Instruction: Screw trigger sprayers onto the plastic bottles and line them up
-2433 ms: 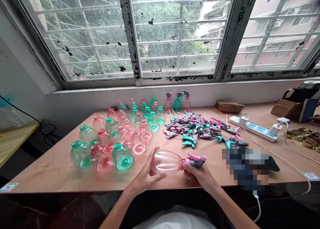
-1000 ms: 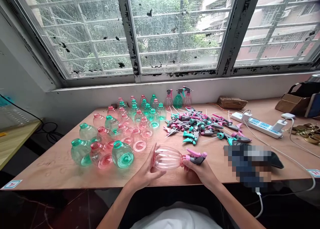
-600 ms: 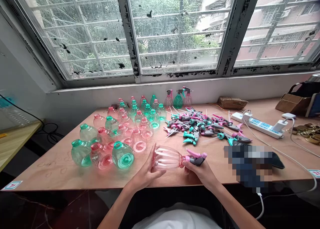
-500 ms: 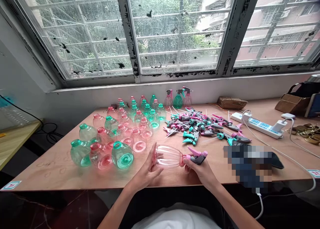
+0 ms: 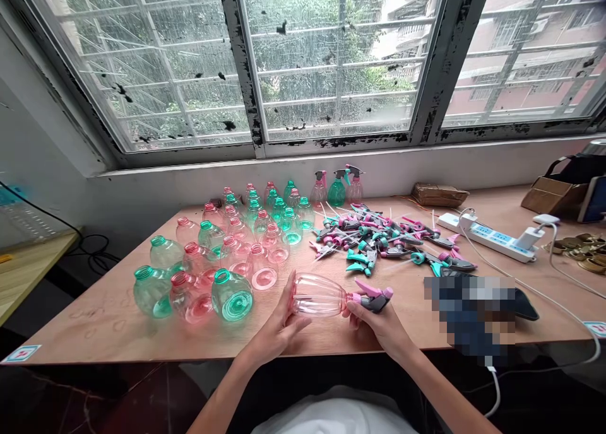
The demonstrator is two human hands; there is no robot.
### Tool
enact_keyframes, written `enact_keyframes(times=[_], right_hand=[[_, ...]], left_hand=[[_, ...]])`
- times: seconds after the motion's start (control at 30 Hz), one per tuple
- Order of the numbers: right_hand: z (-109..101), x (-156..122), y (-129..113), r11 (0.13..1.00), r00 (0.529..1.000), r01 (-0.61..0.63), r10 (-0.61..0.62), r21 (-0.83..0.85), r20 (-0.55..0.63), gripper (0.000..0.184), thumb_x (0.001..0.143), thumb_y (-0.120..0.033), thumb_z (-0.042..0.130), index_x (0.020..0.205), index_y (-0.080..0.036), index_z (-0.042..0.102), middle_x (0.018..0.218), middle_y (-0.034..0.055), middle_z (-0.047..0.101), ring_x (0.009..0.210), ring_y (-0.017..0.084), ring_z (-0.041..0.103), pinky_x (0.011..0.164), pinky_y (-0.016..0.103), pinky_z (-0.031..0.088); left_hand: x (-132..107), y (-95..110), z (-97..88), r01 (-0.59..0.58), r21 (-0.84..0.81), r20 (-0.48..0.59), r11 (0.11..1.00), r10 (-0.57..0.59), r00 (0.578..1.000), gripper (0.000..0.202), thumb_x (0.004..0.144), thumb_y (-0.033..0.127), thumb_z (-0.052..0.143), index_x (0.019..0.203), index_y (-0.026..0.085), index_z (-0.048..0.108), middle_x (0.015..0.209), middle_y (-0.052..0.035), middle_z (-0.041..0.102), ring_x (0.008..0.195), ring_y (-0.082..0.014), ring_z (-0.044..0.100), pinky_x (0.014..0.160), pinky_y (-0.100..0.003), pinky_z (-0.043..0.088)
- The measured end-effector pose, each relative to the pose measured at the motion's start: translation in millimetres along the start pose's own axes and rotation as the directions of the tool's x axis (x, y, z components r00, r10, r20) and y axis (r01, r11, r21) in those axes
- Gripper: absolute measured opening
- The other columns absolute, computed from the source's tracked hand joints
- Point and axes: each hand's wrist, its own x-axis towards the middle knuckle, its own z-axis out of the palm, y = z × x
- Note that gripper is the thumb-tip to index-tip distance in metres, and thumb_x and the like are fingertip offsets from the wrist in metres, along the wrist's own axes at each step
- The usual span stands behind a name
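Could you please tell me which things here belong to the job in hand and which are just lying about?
In hand: pink bottle, trigger sprayer, left hand, right hand, empty bottles, loose sprayers.
Lying about: power strip, cardboard box, brown packet.

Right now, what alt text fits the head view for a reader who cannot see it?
A person's left hand cups a clear pink bottle held sideways over a wooden table, while the right hand grips the trigger sprayer at its neck. Behind are open pink and green bottles at left and a pile of loose sprayers at right.
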Motion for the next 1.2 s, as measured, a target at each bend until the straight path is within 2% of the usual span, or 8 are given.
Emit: enact_keyframes(times=[0.07,0.17,0.27,0.5,0.67,0.9,1.07,1.2], right_hand=[[0,0,0,1.0,1.0,-0.008,0.008,-0.003,0.005,0.029,0.08,-0.045,0.08,0.086,-0.018,0.07,0.066,0.0003,0.071,0.056,0.016,0.06,0.055,0.031,0.049],[1,0,-2,1.0,0.999,-0.016,0.016,-0.009,0.033,0.031,0.072,-0.04,0.087,0.086,-0.019,0.069,0.062,-0.0017,0.069,0.055,0.016,0.059,0.054,0.031,0.048],[1,1,-2,1.0,0.999,-0.016,0.017,-0.012,0.047,0.032,0.072,-0.037,0.088,0.091,-0.019,0.07,0.062,-0.0028,0.068,0.054,0.015,0.057,0.054,0.03,0.047],[2,0,-4,0.999,0.998,-0.036,0.035,0.004,0.054,0.032,0.079,-0.046,0.081,0.085,-0.016,0.071,0.065,0.0007,0.071,0.053,0.014,0.057,0.053,0.03,0.046],[6,0,-10,0.999,0.997,-0.049,0.049,0.003,0.054,0.035,0.066,-0.039,0.091,0.086,-0.019,0.069,0.061,-0.0035,0.068,0.051,0.014,0.056,0.049,0.028,0.045],[2,1,-5,0.999,0.998,-0.036,0.034,0.035,0.048,0.037,0.077,-0.047,0.082,0.097,-0.019,0.069,0.068,0.0008,0.074,0.052,0.015,0.058,0.053,0.031,0.048],[-1,0,-1,0.999,0.998,-0.048,0.047,0.025,0.05,0.034,0.073,-0.04,0.088,0.092,-0.018,0.07,0.059,-0.0024,0.07,0.051,0.014,0.057,0.053,0.03,0.046],[0,0,-2,0.998,0.998,-0.053,0.051,0.036,0.04,0.035,0.073,-0.038,0.088,0.094,-0.02,0.068,0.062,-0.0036,0.071,0.051,0.014,0.058,0.053,0.029,0.047]], left_hand=[[0,1,-0.5,0.008,-0.003,-0.002,1.0,-0.008,1.0,0.102,0.088,0.042,0.072,0.159,0.041,-0.002,0.173,-0.0034,0.009,0.156,-0.0316,0.017,0.127,-0.05,0.017],[1,3,-2.7,0.022,-0.008,0.007,1.0,-0.022,1.0,0.099,0.089,0.051,0.068,0.161,0.033,0.002,0.164,-0.0132,0.036,0.147,-0.0343,0.039,0.123,-0.055,0.026],[2,2,-4.3,0.025,-0.004,0.018,1.0,-0.025,1.0,0.09,0.091,0.051,0.065,0.161,0.029,0.013,0.156,-0.0142,0.047,0.143,-0.0334,0.044,0.122,-0.054,0.027],[0,0,-1.9,0.008,0.001,0.013,1.0,-0.008,1.0,0.107,0.087,0.042,0.075,0.16,0.037,-0.003,0.163,-0.0138,0.035,0.15,-0.0331,0.032,0.123,-0.055,0.023],[1,3,-2.9,-0.005,-0.013,-0.005,1.0,0.005,1.0,0.099,0.085,0.052,0.072,0.16,0.034,0.01,0.172,-0.0103,0.012,0.157,-0.0351,0.009,0.126,-0.052,0.018],[0,-3,-4.2,-0.016,-0.001,0.028,1.0,0.016,0.999,0.102,0.086,0.037,0.077,0.158,0.047,0.005,0.172,-0.0032,0.01,0.152,-0.0319,0.03,0.126,-0.053,0.02],[-1,-1,-4.0,0.016,-0.015,0.037,1.0,-0.016,0.999,0.1,0.086,0.049,0.073,0.158,0.044,0.004,0.173,-0.0068,0.004,0.149,-0.037,0.037,0.123,-0.057,0.026],[-1,2,-4.3,0.017,0.001,0.03,1.0,-0.017,0.999,0.093,0.089,0.044,0.072,0.159,0.041,0.011,0.173,-0.0053,0.006,0.154,-0.0369,0.025,0.126,-0.057,0.018]])
